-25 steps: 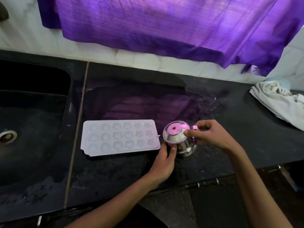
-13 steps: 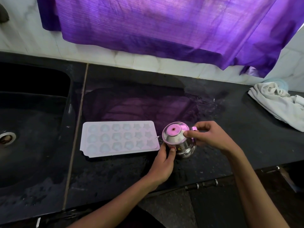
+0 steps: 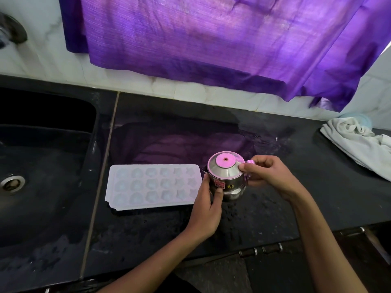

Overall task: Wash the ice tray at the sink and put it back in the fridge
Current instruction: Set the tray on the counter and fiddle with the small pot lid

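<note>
While the pale rectangular plastic ice tray [image 3: 152, 185] lies flat on the black stone counter [image 3: 275, 208] beside the sink [image 3: 42, 176], the left hand [image 3: 208, 210] grips the small lidded steel jug [image 3: 227, 176], the right hand [image 3: 267, 176] pinching its handle.

Black wet counter [image 3: 275, 218]; ice tray [image 3: 153, 186], steel pot [image 3: 228, 178], white cloth [image 3: 357, 142] on it.

Ice tray [image 3: 153, 186]: white plastic, rectangular, three rows of six shaped cavities, some round, some star. Lying flat, open side up, on the wet black counter [image 3: 264, 212], long side left-right. Sits at 3 o'clock from the sink [image 3: 48, 166], just past its edge.
</note>
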`<action>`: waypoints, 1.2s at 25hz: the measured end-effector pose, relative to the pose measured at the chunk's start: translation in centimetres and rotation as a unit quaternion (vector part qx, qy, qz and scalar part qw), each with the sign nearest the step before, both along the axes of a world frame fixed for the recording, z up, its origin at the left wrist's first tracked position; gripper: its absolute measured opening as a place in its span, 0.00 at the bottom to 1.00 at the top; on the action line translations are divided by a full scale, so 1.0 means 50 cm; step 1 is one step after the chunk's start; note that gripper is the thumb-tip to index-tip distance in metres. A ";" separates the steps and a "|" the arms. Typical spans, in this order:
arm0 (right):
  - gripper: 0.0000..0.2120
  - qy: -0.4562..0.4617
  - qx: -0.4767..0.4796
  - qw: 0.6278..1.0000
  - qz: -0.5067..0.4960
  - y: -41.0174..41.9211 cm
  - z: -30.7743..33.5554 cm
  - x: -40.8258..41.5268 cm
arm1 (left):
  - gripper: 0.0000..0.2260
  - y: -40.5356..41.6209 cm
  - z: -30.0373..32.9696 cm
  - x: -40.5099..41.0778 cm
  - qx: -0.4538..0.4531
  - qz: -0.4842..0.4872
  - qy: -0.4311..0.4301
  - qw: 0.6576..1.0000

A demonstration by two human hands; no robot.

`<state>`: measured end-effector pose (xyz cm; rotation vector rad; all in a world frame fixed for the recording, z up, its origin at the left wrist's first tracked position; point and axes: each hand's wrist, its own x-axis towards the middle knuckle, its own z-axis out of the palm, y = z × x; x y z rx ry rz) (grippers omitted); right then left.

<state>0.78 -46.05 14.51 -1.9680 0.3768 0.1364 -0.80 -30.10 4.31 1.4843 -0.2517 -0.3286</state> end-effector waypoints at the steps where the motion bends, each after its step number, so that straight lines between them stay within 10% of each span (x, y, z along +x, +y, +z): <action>1: 0.09 -0.001 -0.010 1.000 0.005 0.003 0.003 0.009 | 0.22 0.003 0.003 0.005 0.001 0.010 -0.001 1.000; 30: 0.12 0.043 -0.125 0.989 0.059 0.044 0.027 0.106 | 0.17 0.003 -0.009 0.059 -0.022 0.039 0.057 0.997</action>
